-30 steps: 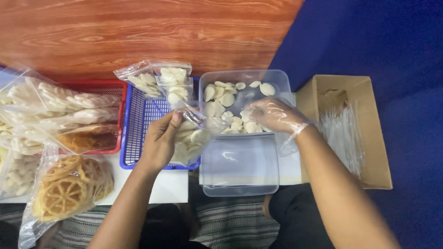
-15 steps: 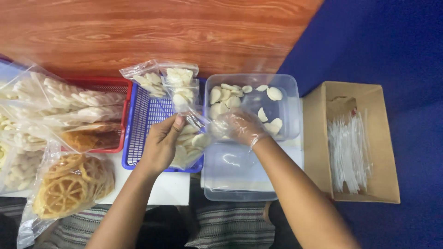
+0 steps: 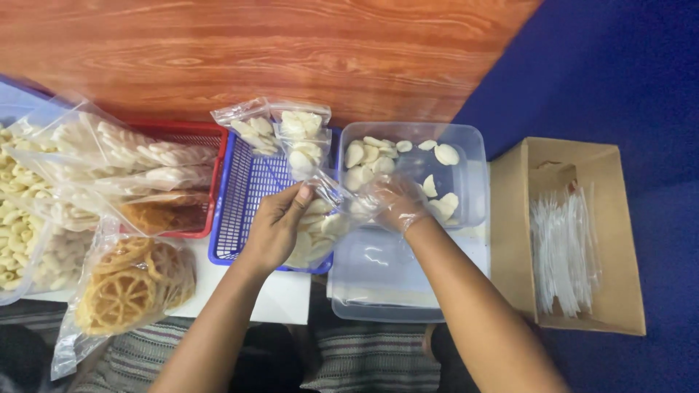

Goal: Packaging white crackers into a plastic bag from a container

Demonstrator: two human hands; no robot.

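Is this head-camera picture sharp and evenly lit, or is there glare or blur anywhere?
Head view: even, soft light with hardly any shadows; white glare on the clear lid and on the small bag held by the left hand; the gloved right hand looks smeared, its fingers hard to separate; the wood panel and cardboard box stay fairly crisp.

Wood-grain floor (image 3: 291,51), blue carpet (image 3: 619,73)

A single head-worn camera looks almost straight down from close above the counter (image 3: 280,302), with the person's forearms entering from 6 o'clock. The wooden wall (image 3: 291,51) lies toward 12 o'clock, the cardboard box (image 3: 575,240) at 3 o'clock.
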